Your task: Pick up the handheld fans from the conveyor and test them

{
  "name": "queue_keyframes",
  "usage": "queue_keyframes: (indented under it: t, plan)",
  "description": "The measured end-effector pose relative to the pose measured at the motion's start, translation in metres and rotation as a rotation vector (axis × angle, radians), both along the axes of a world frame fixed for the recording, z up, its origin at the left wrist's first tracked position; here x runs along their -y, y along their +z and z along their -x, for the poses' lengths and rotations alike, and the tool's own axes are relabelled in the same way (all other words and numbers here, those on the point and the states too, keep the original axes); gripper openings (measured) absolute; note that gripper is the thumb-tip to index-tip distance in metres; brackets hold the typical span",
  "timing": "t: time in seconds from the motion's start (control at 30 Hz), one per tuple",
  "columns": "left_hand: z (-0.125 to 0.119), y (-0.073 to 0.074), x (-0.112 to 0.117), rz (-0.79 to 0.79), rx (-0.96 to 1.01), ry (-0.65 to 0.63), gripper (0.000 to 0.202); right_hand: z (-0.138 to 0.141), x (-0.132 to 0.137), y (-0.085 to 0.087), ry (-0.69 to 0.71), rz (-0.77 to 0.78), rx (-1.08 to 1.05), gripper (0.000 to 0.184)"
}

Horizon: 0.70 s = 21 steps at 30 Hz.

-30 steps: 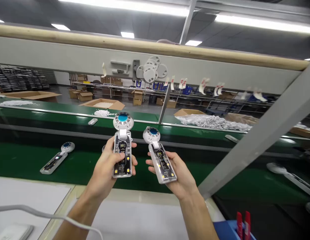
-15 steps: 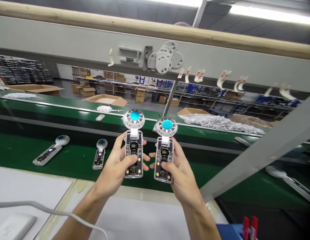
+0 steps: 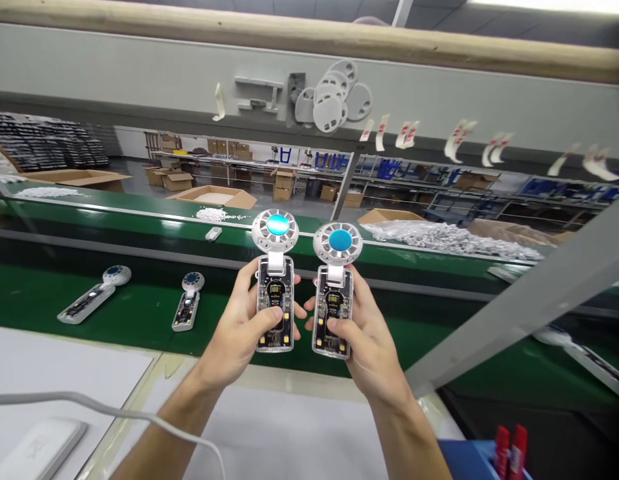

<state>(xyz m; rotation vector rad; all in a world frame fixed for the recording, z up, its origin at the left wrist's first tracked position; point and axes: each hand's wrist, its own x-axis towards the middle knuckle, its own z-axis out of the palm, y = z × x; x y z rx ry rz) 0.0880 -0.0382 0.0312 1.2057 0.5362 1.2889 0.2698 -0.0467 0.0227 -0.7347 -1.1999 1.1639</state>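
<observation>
The left hand [image 3: 239, 330] grips one handheld fan [image 3: 274, 290] upright, the right hand [image 3: 366, 340] another fan [image 3: 334, 293] beside it.

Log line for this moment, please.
left hand: holds left fan upright | right hand: holds right fan upright | fans: side by side, apart | belt: two more fans

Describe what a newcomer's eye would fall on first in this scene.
Two small handheld fans with clear bodies and blue hubs stand upright side by side at centre, one in the left hand, one in the right hand. Two more fans lie on the green conveyor belt at left.
</observation>
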Motion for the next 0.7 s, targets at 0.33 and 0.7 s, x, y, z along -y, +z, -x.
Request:
queue_keyframes:
  t: [0.33,0.7]
  plan:
    - [-0.0005,0.0006,-0.0003,0.0,0.01,-0.023,0.061,0.0009,-0.0006,0.0001,-0.004,0.036,-0.015,0.078]
    - [-0.0027,0.0003,-0.0013,0.031,0.046,0.005,0.062,0.0001,0.0012,0.0031,0.018,0.062,-0.046,0.077]
